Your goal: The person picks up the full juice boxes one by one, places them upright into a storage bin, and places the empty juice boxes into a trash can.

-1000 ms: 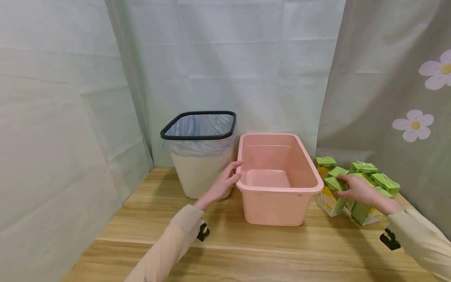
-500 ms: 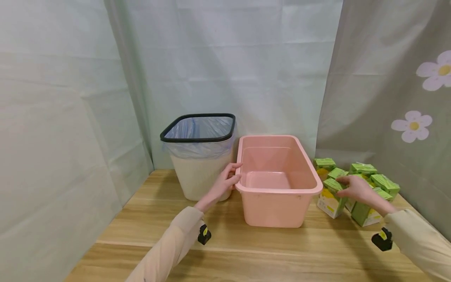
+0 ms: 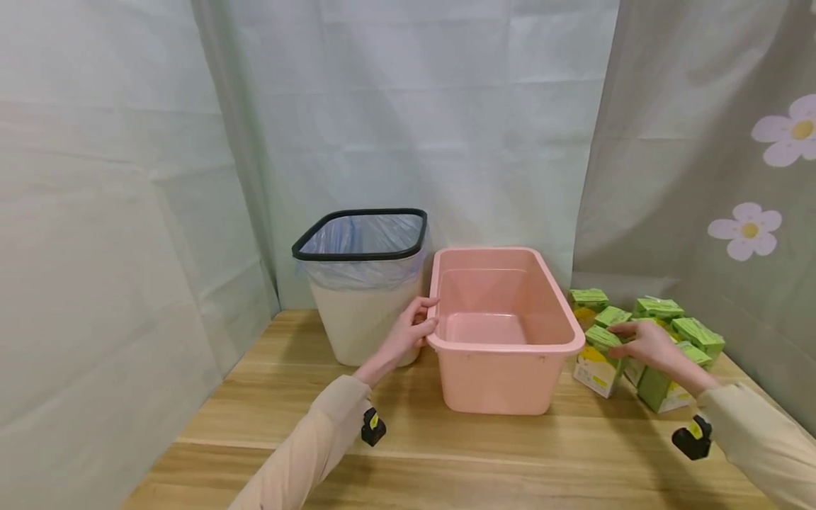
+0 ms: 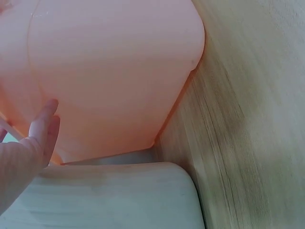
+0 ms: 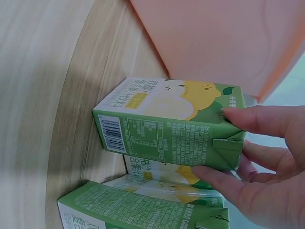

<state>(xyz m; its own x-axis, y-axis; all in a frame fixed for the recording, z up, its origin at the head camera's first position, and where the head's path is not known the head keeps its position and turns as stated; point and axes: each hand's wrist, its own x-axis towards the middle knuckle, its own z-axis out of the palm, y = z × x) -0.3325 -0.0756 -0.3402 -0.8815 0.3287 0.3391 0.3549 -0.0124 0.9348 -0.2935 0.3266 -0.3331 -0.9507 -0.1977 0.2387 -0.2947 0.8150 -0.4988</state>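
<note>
My left hand (image 3: pixel 406 334) grips the left rim of a pink plastic tub (image 3: pixel 497 379), some fingers against its outer wall in the left wrist view. To the tub's right, my right hand (image 3: pixel 649 346) pinches the top end of a green, white and yellow juice carton (image 5: pixel 167 124) between thumb and fingers. That carton stands nearest the tub's wall, in front of the other cartons. More of the same cartons (image 3: pixel 698 333) stand close together behind and beside the hand, which partly hides them.
A white bin (image 3: pixel 360 319) with a black rim and a bluish bag liner stands left of the tub, close to my left hand. Everything stands on a wooden table (image 3: pixel 459 467). Pale curtains (image 3: pixel 408 127) hang behind and on both sides.
The head view has tipped slightly, so everything sits a little lower. My right wrist has shifted slightly left, fingers still on the carton. The left hand keeps its place on the rim.
</note>
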